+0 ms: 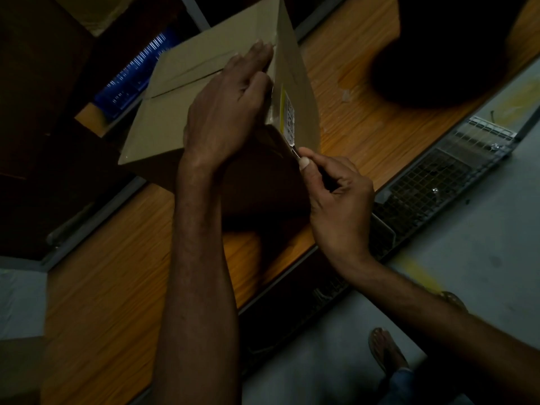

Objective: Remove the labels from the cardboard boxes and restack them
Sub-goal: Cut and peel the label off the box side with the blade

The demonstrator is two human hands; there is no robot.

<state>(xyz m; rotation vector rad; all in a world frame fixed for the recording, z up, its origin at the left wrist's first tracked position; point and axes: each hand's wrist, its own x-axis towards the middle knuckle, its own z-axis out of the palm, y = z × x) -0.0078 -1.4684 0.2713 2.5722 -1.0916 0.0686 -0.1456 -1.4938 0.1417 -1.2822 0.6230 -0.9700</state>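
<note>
A tan cardboard box (187, 92) stands on a wooden table, its taped top turned towards me. On its right side face sits a white label with a yellow strip (287, 112). My left hand (230, 103) lies flat on the box top, fingers curled over the right edge above the label. My right hand (333, 194) is closed around a thin tool with a small metal tip (295, 152), thumb pressed along it. The tip touches the label's lower end. The tool's handle is hidden in my fist.
The orange-brown wooden table (122, 273) runs diagonally through the view. A metal wire-mesh rack (438, 173) sits along its right edge. A dark round shape (444, 54) lies at the upper right. A blue ribbed object (137, 74) is behind the box. The grey floor and my sandalled foot (385, 349) are below.
</note>
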